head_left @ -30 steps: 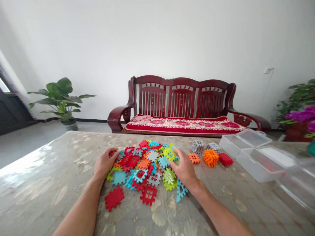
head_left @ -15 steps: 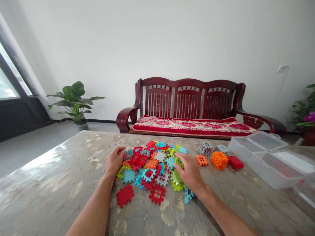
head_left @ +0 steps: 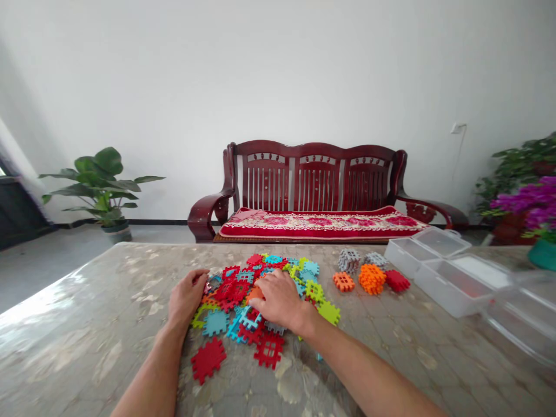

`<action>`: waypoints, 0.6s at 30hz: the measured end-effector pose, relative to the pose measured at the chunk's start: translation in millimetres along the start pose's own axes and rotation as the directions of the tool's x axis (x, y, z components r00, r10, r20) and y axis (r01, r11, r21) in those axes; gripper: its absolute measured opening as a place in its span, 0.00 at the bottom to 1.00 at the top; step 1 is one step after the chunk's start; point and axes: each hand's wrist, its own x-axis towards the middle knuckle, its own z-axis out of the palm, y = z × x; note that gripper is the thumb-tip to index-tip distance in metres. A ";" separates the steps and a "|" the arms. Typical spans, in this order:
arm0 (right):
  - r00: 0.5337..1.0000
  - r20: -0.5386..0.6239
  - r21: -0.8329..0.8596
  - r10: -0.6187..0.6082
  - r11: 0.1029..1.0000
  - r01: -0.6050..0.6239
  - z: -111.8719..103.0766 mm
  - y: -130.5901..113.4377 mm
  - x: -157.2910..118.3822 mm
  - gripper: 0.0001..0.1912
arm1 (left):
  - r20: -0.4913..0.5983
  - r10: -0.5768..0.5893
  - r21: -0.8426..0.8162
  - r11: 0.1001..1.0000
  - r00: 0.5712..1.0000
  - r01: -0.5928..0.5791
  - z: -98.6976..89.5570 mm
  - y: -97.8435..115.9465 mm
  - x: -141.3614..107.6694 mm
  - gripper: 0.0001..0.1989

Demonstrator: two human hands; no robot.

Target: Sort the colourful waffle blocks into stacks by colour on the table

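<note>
A loose heap of interlocking plastic tiles in red, blue, green, orange and grey lies between my hands. My left hand (head_left: pixel 187 298) rests at the heap's left edge, its fingers curled; what they hold, if anything, is too hidden to make out. Over the middle of the heap, my right hand (head_left: pixel 280 298) has thumb and fingers closed about an orange tile (head_left: pixel 255 294), partly covered by the hand. A red tile (head_left: pixel 208 359) and a red window tile (head_left: pixel 268 348) lie at the near side. Beside my right wrist is a green tile (head_left: pixel 329 313).
Right of the heap stand grey tiles (head_left: pixel 349 260), an orange stack (head_left: pixel 372 279), an orange window tile (head_left: pixel 343 282) and red tiles (head_left: pixel 397 281). Clear plastic boxes (head_left: pixel 454 295) sit farther right on the patterned tabletop (head_left: pixel 108 324). A wooden bench (head_left: pixel 317 185) stands beyond.
My right hand has moved left from the blue and green tiles to the orange tile. A green tile has shifted right. My left hand stays at the heap's edge; the view has turned right.
</note>
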 end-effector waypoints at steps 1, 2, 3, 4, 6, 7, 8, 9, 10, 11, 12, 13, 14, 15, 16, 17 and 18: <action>1.000 0.008 -0.013 -0.002 1.000 0.002 0.1 -1.7 1.4 0.15 | 0.002 -0.008 0.002 1.000 1.000 0.008 -0.1 0.1 0.2 0.19; 1.000 0.013 -0.020 -0.005 1.000 0.005 0.1 -3.2 2.4 0.15 | 0.006 -0.015 0.006 1.000 1.000 0.015 -0.5 0.7 0.2 0.20; 1.000 0.016 -0.022 -0.005 1.000 0.005 0.0 -4.3 3.2 0.14 | 0.011 -0.021 0.010 1.000 1.000 0.020 -1.0 1.6 0.0 0.20; 1.000 0.023 -0.022 0.000 1.000 0.001 -0.4 -5.3 4.0 0.13 | 0.014 -0.023 0.011 1.000 1.000 0.023 -1.6 2.7 -0.4 0.20; 0.999 0.048 -0.012 0.014 1.000 -0.014 -2.1 -6.9 5.4 0.12 | 0.018 -0.024 0.011 1.000 1.000 0.024 -2.7 4.6 -1.1 0.20; 0.998 0.055 -0.003 0.022 1.000 -0.022 -3.5 -7.2 5.8 0.13 | 0.017 -0.023 0.010 1.000 1.000 0.023 -3.2 5.3 -1.4 0.20; 0.998 0.053 0.011 0.027 1.000 -0.028 -5.4 -6.7 5.8 0.15 | 0.014 -0.021 0.007 1.000 1.000 0.021 -3.5 5.6 -1.6 0.20; 0.999 0.037 0.032 0.033 0.999 -0.034 -7.9 -5.1 5.1 0.17 | 0.012 -0.020 0.004 1.000 1.000 0.020 -3.7 5.7 -1.7 0.20; 0.999 0.008 0.058 0.041 0.998 -0.041 -11.0 -1.7 3.5 0.20 | 0.009 -0.020 0.002 1.000 1.000 0.020 -3.8 5.5 -1.7 0.20; 0.998 -0.031 0.087 0.055 0.995 -0.053 -14.7 3.7 0.7 0.23 | 0.006 -0.020 0.001 1.000 1.000 0.020 -3.8 5.2 -1.6 0.20; 0.994 -0.072 0.117 0.081 0.990 -0.073 -19.0 11.7 -3.3 0.25 | 0.002 -0.019 0.000 1.000 1.000 0.019 -3.7 4.8 -1.5 0.20; 0.987 -0.110 0.145 0.115 0.985 -0.098 -23.6 22.4 -8.7 0.28 | 0.000 -0.017 0.002 1.000 1.000 0.017 -3.6 4.4 -1.4 0.20; 0.978 -0.139 0.166 0.158 0.977 -0.135 -28.3 35.5 -15.3 0.30 | -0.001 -0.015 0.006 1.000 1.000 0.015 -3.4 4.1 -1.2 0.20; 0.965 -0.167 0.174 0.205 0.969 -0.175 -32.8 50.7 -23.0 0.31 | -0.004 -0.013 0.011 1.000 1.000 0.013 -3.1 3.8 -1.0 0.20; 0.951 -0.197 0.178 0.240 0.962 -0.206 -36.9 67.3 -31.4 0.31 | -0.006 -0.011 0.017 1.000 1.000 0.011 -2.7 3.5 -0.7 0.19; 0.940 -0.221 0.182 0.262 0.957 -0.224 -40.6 84.5 -40.4 0.31 | -0.008 -0.009 0.022 1.000 1.000 0.009 -2.2 3.1 -0.3 0.19; 0.932 -0.230 0.184 0.282 0.953 -0.242 -43.7 101.4 -49.3 0.31 | -0.010 -0.009 0.027 1.000 1.000 0.009 -1.5 2.6 0.2 0.19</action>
